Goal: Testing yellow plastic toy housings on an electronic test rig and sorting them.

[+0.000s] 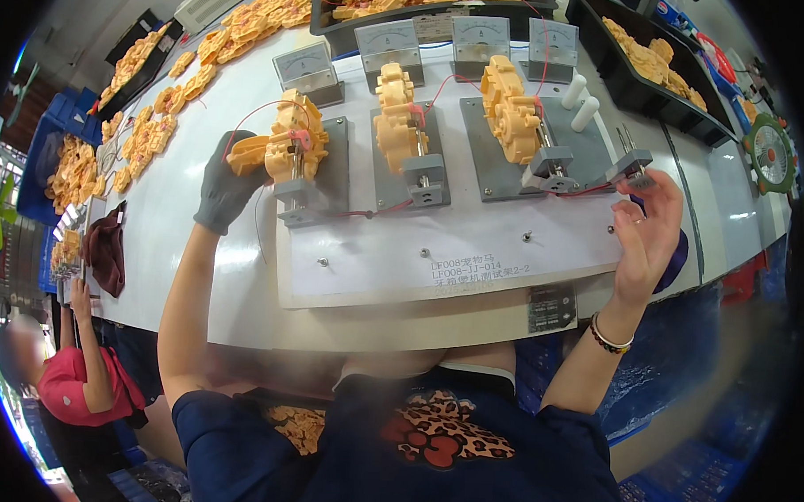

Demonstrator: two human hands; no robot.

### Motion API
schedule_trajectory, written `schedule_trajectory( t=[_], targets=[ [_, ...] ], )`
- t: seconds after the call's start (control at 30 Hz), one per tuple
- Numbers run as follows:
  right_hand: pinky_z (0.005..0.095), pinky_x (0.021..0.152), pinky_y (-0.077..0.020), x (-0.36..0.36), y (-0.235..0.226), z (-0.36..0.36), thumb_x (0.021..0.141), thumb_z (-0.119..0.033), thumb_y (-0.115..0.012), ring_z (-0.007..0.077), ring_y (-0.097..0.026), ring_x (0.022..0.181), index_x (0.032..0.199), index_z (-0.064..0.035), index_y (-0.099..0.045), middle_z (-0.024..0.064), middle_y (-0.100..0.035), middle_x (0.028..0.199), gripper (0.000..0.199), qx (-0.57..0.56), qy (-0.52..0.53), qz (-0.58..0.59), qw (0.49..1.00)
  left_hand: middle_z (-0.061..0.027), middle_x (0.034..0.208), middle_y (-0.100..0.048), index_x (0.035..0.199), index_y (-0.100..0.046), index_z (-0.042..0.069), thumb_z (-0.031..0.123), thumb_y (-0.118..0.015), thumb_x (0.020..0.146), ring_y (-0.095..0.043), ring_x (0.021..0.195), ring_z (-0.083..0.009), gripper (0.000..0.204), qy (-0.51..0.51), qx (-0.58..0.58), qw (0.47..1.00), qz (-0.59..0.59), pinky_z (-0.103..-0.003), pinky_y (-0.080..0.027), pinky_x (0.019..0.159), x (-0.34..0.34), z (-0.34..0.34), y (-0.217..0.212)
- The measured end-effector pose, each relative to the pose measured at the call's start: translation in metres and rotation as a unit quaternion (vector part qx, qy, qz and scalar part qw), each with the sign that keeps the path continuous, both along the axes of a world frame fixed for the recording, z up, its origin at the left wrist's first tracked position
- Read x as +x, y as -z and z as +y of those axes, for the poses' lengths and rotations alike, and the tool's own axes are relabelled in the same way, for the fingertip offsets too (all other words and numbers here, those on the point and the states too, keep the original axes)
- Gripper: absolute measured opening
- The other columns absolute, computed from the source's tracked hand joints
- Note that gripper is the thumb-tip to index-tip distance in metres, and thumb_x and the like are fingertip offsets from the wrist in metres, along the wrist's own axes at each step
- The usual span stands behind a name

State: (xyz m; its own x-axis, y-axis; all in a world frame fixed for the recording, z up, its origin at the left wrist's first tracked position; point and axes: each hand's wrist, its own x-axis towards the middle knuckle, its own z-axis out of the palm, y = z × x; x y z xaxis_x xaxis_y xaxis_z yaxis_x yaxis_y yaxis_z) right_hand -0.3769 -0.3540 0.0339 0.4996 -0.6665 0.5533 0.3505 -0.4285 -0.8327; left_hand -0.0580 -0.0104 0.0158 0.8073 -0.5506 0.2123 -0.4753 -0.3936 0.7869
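Note:
My left hand [225,190], in a grey glove, is closed around a yellow plastic gearbox part [248,155] at the left end of the test board [366,276]. Touching that part is another yellow gearbox [302,128], mounted upright on the left grey fixture. Two more gearboxes, a middle one [394,118] and a right one [510,113], stand on their own fixtures. At the board's right end, my bare right hand [648,233] pinches a small grey block with metal pins [634,163]. A red wire runs to the block.
Several analog meters [388,45] line the back of the board. Two white pegs [585,114] stand at right. Black trays [660,74] and a blue crate [40,172] hold yellow parts. A small green fan [770,153] is far right. Another person [79,377] works at left.

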Motion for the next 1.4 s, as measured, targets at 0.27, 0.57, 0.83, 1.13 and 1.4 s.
schedule_trajectory(
  t=[0.27,0.57,0.83,1.13,1.4],
  targets=[
    [0.0246,0.072,-0.0369,-0.009,0.018,-0.017,0.057,-0.002,-0.055,0.0135,-0.043,0.078,0.1,0.001,-0.048,0.0065,-0.046,0.091,0.044,-0.035,0.008,-0.028,0.999,-0.0074,0.097,-0.058,0.104,-0.052,0.003,-0.001,-0.077,0.068,-0.059,0.077,-0.0139,0.044,0.0,-0.125,0.97,-0.206,-0.022,-0.05,0.062,-0.053,0.018,-0.038],
    [0.0238,0.071,-0.0357,-0.009,0.008,-0.01,0.057,-0.003,-0.055,0.0126,-0.041,0.077,0.099,0.0009,-0.048,0.0061,-0.045,0.089,0.043,-0.014,0.023,-0.037,0.999,-0.0188,0.119,-0.055,0.125,-0.042,0.002,0.012,-0.064,0.084,-0.056,0.111,-0.0275,0.047,-0.049,-0.161,0.862,-0.478,-0.034,-0.051,0.088,-0.069,0.01,-0.084],
    [0.0227,0.062,-0.0362,-0.006,0.015,-0.019,0.058,-0.002,-0.057,0.011,-0.04,0.066,0.094,-0.0031,-0.051,0.0021,-0.048,0.081,0.037,-0.067,0.015,-0.02,0.997,-0.0162,0.114,-0.058,0.124,-0.049,0.003,0.029,-0.052,0.092,-0.061,0.103,-0.024,0.041,0.268,-0.088,0.959,-0.025,-0.038,-0.056,0.078,-0.082,-0.206,-0.181],
    [0.0239,0.059,-0.0394,-0.011,0.013,-0.021,0.057,-0.004,-0.058,0.014,-0.046,0.062,0.092,-0.0027,-0.053,0.0052,-0.052,0.076,0.035,-0.095,0.03,0.002,0.995,-0.0116,0.111,-0.061,0.116,-0.061,0.003,0.047,-0.06,0.078,-0.056,0.101,-0.0235,0.058,0.424,0.362,0.783,-0.275,-0.035,-0.045,0.086,-0.059,-0.365,-0.161],
    [0.0247,0.059,-0.0417,-0.009,0.01,-0.019,0.057,-0.004,-0.059,0.0159,-0.048,0.062,0.093,-0.0028,-0.053,0.0065,-0.053,0.077,0.036,-0.097,0.019,-0.015,0.995,-0.0151,0.105,-0.061,0.106,-0.059,0.001,0.025,-0.051,0.09,-0.065,0.089,-0.0231,0.03,0.269,0.358,0.891,0.074,-0.034,-0.056,0.068,-0.088,-0.407,-0.102]
  ],
)
